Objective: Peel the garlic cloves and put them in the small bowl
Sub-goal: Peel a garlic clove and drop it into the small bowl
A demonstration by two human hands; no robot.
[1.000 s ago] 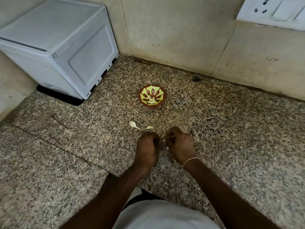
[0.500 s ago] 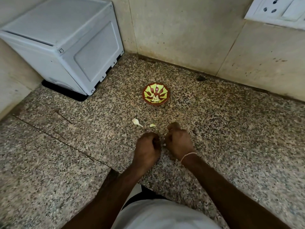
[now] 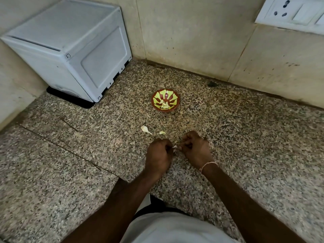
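Currently both hands meet low over the granite counter (image 3: 245, 137), left hand (image 3: 158, 156) and right hand (image 3: 197, 149) each pinching a garlic clove (image 3: 175, 147) between curled fingertips, likely to tear its skin. Small bowl (image 3: 172, 109) sits beyond, peeled pieces inside; two loose garlic bits (image 3: 145, 129) lie between.

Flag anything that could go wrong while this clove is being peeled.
The garlic clove is pinched between the left hand and right hand above bare counter, well short of the small bowl, so it could slip and roll. Loose pieces nearby could get mixed up with peeled cloves.
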